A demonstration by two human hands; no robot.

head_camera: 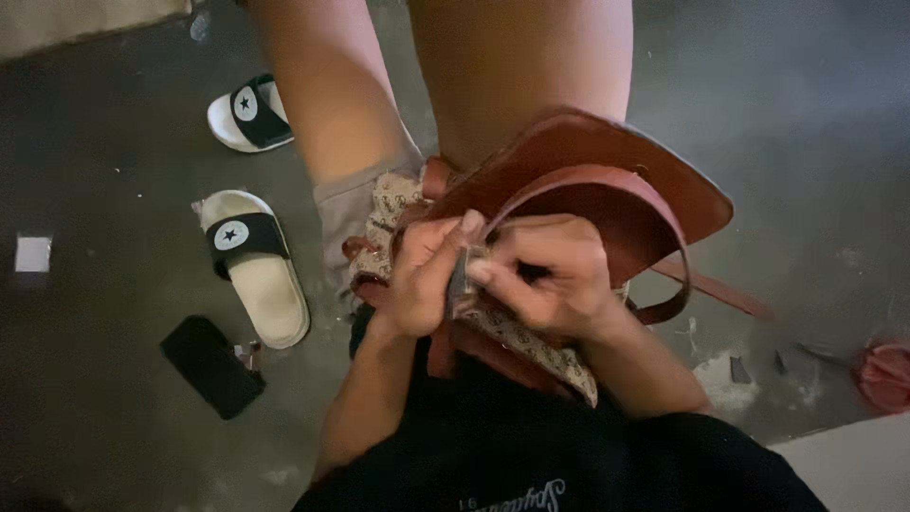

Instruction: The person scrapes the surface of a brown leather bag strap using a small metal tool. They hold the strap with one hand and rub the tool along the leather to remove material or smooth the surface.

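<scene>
At frame left, two white slippers (254, 265) with black straps lay on the dark floor (114, 190), a black phone (210, 365) below them. At centre, the left hand (427, 275) and right hand (545, 275), fingers closed, pinched a small metal piece (461, 281) on the brown leather bag (607, 190) resting in the lap.

The small grey thing (462, 275) pinched between the two hands is mostly covered by the left hand (424, 275) and the right hand (550, 280), so its kind cannot be told. The patterned bag (531, 346) lies mostly under the hands and the brown flap (654, 175). The far sandal (248, 114) is partly behind a leg. The red thing (886, 374) is cut by the right edge. The white patch (33, 254) on the floor is too blurry to name.
</scene>
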